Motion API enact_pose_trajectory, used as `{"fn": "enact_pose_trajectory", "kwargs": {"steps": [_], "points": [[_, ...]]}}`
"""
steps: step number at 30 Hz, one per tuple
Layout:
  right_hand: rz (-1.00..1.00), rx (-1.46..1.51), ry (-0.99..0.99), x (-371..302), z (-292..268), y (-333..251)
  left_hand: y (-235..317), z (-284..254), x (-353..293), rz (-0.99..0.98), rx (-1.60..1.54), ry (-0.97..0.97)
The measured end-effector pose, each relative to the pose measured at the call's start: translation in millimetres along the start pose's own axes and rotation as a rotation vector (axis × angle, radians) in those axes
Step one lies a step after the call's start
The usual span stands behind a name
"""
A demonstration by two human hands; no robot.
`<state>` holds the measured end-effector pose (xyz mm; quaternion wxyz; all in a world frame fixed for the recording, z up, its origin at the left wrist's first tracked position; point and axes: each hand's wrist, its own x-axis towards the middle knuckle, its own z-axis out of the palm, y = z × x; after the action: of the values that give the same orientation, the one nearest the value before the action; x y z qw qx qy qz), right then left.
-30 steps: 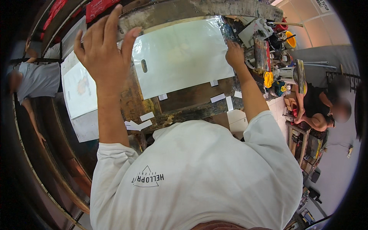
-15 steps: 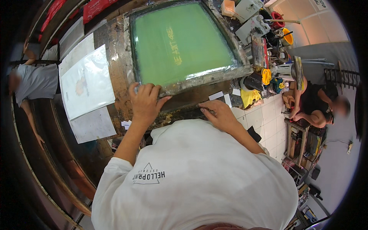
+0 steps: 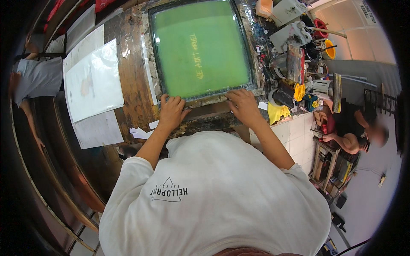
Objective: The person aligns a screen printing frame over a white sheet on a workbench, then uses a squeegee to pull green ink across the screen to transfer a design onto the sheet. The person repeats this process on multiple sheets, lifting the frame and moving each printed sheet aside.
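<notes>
A screen printing frame with green mesh and yellowish lettering lies on the worktable before me. My left hand grips its near edge by the left corner, fingers curled over the rim and thumb toward the right. At the right part of the same edge, my right hand has its fingers bent over the rim. Both thumbs and the frame's underside are partly hidden. A long white strip shows along the frame's left side, and small white paper pieces lie near my left forearm.
Clear plastic sheets over paper cover the table's left part. Paint tins, jugs and a yellow cloth crowd the right side. One person is at the far left; another sits at the right by a wooden stand.
The frame has turned from its slanted position and shifted right, uncovering the strip on its left. My right hand has moved from the table's near edge up onto the frame's rim.
</notes>
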<state>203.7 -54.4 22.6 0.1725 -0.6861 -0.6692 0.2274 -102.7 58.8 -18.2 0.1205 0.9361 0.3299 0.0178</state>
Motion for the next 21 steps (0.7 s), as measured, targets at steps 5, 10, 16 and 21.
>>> {"fn": "enact_pose_trajectory", "kwargs": {"steps": [5,10,16,21], "points": [[-0.044,-0.024,-0.098,22,12,5,-3,14,-2,-0.047,-0.073,0.018],[-0.074,-0.125,-0.047,64,45,17,1,20,-3,-0.144,-0.096,0.019],[-0.108,-0.308,0.035,147,97,28,12,9,0,-0.249,-0.103,0.057],[-0.151,-0.359,0.063,192,125,24,26,9,-2,-0.365,-0.079,0.043]]}}
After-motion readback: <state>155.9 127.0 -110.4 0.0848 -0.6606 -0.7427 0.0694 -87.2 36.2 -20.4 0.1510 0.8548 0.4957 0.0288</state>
